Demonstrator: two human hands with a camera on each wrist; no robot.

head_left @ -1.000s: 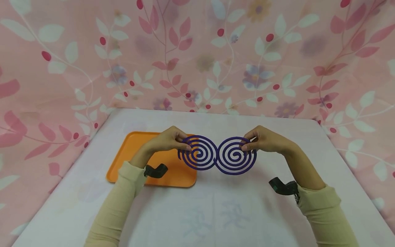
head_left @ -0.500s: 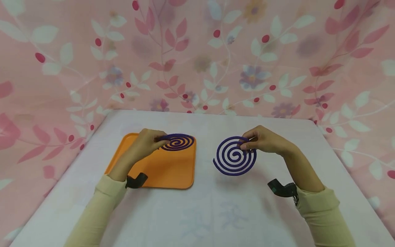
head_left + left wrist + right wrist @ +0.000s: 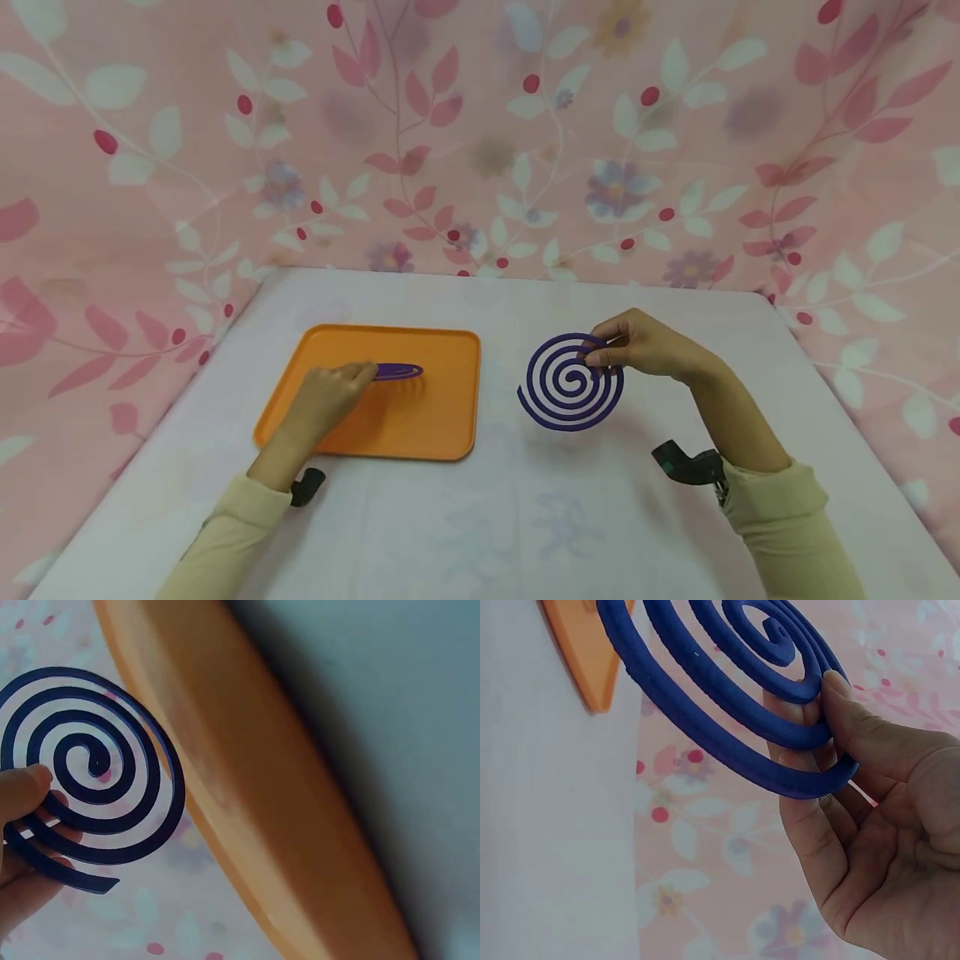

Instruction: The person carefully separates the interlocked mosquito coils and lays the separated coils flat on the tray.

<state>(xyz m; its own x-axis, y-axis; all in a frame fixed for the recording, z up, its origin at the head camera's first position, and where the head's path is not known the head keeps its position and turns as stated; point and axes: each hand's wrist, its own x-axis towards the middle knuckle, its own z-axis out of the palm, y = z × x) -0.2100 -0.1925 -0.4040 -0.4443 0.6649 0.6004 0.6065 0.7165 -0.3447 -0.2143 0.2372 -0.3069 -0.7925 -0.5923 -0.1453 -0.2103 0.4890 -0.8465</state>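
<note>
In the head view, my left hand (image 3: 322, 404) pinches a dark purple mosquito coil (image 3: 400, 372) above the orange tray (image 3: 442, 425); the coil shows nearly edge-on there. The left wrist view shows its spiral (image 3: 97, 761) face-on, thumb on one side and fingers behind the outer rings. To the right of the tray, my right hand (image 3: 648, 343) holds up a second mosquito coil (image 3: 727, 754) by its outer rings, between thumb and fingers. Its spiral faces the head camera, with its loose outer end pointing left.
The white table (image 3: 517, 517) bears the tray on its left half. A pink floral cloth (image 3: 480, 125) hangs behind and along both sides. Each wrist carries a small black camera, such as the right wrist camera (image 3: 686, 464).
The two coils, nested together a second ago, are now apart. My left hand has carried its coil left over the tray, tilting it and bringing it nearer. The right hand stays nearly still.
</note>
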